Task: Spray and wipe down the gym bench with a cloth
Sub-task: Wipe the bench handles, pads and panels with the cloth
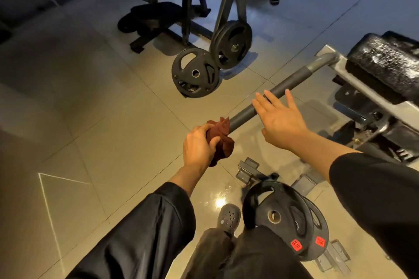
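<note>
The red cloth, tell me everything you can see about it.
The cloth is dark reddish-brown, soft and bunched, apparently terry-like fabric. The left hand grips it in a crumpled wad, pressed around the near end of the grey bar. One corner pokes up; a fold hangs below the hand.

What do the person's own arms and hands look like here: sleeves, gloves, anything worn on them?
Both arms wear loose black sleeves that stop short of the wrists, so the forearms show. The left hand and right hand are bare: no gloves, and no rings, watch or markings show on them.
</note>
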{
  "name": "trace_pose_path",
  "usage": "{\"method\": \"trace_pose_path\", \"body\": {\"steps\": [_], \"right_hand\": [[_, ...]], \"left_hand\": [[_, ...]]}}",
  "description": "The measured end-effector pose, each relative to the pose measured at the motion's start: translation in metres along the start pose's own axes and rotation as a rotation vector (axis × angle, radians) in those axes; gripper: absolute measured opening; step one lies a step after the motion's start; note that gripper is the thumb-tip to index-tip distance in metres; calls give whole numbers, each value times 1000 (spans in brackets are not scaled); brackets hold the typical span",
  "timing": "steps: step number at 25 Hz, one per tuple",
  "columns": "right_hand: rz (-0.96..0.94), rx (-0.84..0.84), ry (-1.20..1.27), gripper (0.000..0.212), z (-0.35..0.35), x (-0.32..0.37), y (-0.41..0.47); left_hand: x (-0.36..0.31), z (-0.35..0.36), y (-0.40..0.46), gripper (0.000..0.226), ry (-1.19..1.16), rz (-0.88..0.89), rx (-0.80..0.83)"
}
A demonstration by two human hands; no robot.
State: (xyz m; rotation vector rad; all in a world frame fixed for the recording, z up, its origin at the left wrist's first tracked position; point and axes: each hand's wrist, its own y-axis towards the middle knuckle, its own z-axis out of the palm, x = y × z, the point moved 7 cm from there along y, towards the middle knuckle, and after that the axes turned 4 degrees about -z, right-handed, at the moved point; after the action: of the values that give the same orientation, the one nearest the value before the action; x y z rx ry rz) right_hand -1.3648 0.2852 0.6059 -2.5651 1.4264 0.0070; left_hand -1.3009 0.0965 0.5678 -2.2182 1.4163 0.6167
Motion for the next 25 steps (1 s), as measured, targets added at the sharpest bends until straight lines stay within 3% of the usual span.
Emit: {"method": "trace_pose_path", "body": {"steps": [5, 10, 12, 15, 17, 19, 25], "right_hand": [[-33, 2, -7, 76, -3, 1, 2], [-87, 9, 74, 74, -4, -15, -14], [-58, -52, 289, 72, -10, -19, -21], [57, -309, 799, 72, -30, -35, -25], [128, -483, 1024, 77, -41, -55, -29], [190, -554, 1135, 79, -43, -75, -36], [409, -635, 1081, 53, -16, -102, -41]], "left_hand": [[-71, 7, 0, 37, 20, 234, -37], [-48, 5, 3, 33, 42, 178, -2], [-62, -3, 11, 32, 36, 142, -21], [-131, -7, 19, 28, -185, 291, -49], [-176, -3, 20, 25, -277, 411, 5], [-204, 9, 19, 24, -283, 506, 91], [-207, 43, 24, 25, -374, 591, 396]]}}
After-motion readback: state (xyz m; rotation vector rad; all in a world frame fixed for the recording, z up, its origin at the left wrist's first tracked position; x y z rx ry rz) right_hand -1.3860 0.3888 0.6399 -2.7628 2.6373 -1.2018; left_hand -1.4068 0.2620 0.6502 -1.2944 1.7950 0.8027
